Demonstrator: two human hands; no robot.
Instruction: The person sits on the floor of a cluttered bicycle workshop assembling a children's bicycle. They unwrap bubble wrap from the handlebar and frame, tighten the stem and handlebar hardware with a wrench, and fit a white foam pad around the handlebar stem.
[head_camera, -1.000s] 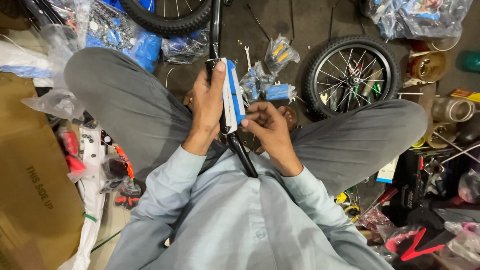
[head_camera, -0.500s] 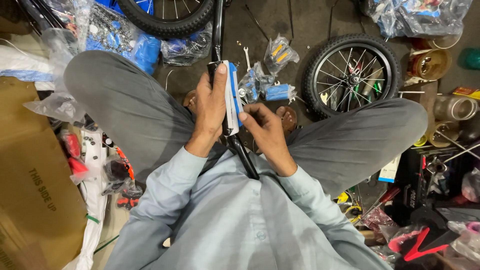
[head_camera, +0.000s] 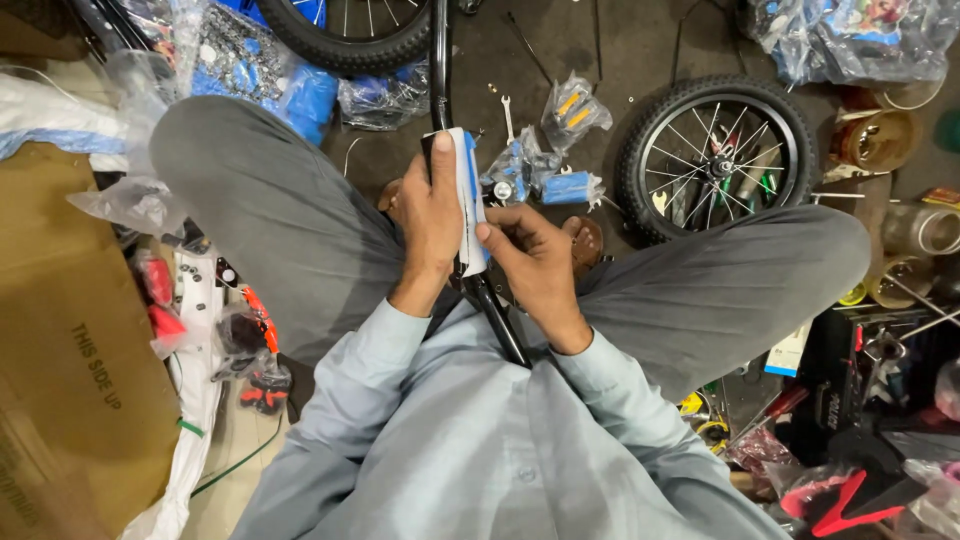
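White-and-blue wrapping strip (head_camera: 467, 195) lies against the thin black metal frame tube (head_camera: 497, 318), over the lap. Left hand (head_camera: 430, 215) is clamped around both; right hand (head_camera: 530, 258) pinches the strip's lower end. Small spoked bicycle wheel (head_camera: 715, 160) lies well apart.

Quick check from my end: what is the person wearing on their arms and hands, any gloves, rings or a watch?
Both arms are in long, loose, light grey-blue sleeves ending at plain cuffs at the wrists; the cloth matches the shirt front. The left hand and the right hand are bare, with no gloves. No rings or watch show on the fingers or wrists from the head view.
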